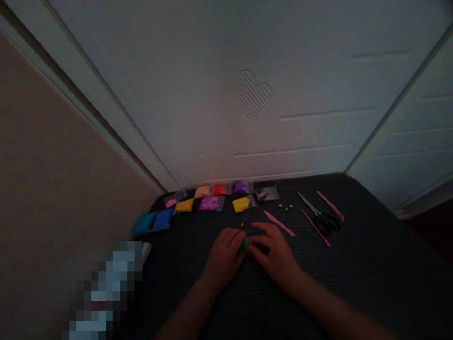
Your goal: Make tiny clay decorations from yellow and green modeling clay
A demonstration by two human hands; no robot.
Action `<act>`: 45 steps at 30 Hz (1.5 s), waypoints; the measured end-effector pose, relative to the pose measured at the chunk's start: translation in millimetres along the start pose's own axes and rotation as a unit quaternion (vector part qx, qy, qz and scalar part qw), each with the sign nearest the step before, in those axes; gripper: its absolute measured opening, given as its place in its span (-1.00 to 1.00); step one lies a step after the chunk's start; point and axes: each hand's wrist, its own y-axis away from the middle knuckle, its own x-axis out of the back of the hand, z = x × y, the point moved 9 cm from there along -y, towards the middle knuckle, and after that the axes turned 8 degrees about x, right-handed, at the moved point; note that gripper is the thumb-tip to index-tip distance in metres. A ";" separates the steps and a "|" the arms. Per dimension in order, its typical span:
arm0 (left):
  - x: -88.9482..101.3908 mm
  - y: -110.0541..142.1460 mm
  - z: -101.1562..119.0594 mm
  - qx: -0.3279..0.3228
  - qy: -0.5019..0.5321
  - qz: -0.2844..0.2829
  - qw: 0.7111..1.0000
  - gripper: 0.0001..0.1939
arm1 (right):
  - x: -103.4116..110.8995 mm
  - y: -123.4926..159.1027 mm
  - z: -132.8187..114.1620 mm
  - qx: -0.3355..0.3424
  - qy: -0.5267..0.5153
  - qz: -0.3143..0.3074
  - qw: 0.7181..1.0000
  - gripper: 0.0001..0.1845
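Observation:
My left hand [226,250] is closed, its fingers wrapped round a small bag of green clay [244,243]; most of the bag is hidden. My right hand [274,248] pinches the clear end of that same bag between thumb and forefinger, its other fingers curved. Both hands rest low over the dark table. Just beyond them lies a tiny yellow piece [242,224]. A pink modelling knife [279,223] lies past the right hand, with several more yellow bits [286,208] behind it.
Along the back stand bags of coloured clay, among them yellow [241,204], magenta [209,203], orange [184,206] and blue [163,219]. To the right lie black-handled scissors [320,217] and two pink tools [331,206]. A white panel [300,85] rises behind the table [371,264].

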 end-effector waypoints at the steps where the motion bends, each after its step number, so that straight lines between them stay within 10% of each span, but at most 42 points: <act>1: -0.4 0.2 0.4 -0.001 -0.004 -0.002 1.000 -0.67 | -1.3 -0.1 1.6 -0.008 -0.004 -0.004 1.000 -0.89; 45: 1.7 -0.4 -3.0 0.050 0.065 -0.006 0.997 -0.62 | -11.9 -3.5 8.8 -0.052 -0.040 -0.067 0.996 -0.87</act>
